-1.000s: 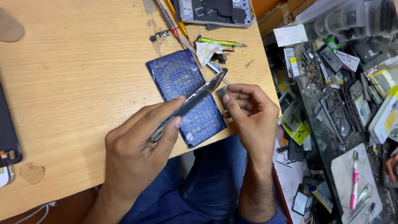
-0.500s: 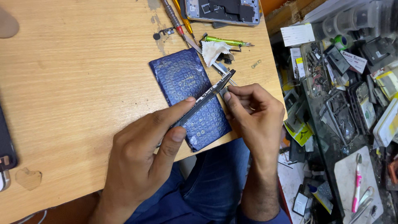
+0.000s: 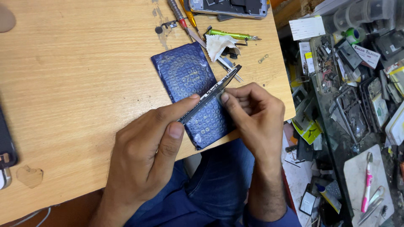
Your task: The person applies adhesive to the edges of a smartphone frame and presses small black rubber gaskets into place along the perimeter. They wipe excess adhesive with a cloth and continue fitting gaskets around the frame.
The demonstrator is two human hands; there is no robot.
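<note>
Both hands meet low in the frame, forearms rising from the bottom edge. The left hand (image 3: 147, 155) lies knuckles up, its back toward the camera, fingers stretched forward and to the right, the thumb laid alongside with its nail showing; the fingertips (image 3: 192, 99) press in a pinch. The right hand (image 3: 254, 115) sits just beside it, curled into a loose fist, wrist bent, the thumb tip (image 3: 225, 97) pushed toward the left fingertips so that the two nearly touch. The right forearm runs almost straight up from a blue cuff at the frame's lower edge; the left forearm enters at a slant from the lower left.
</note>
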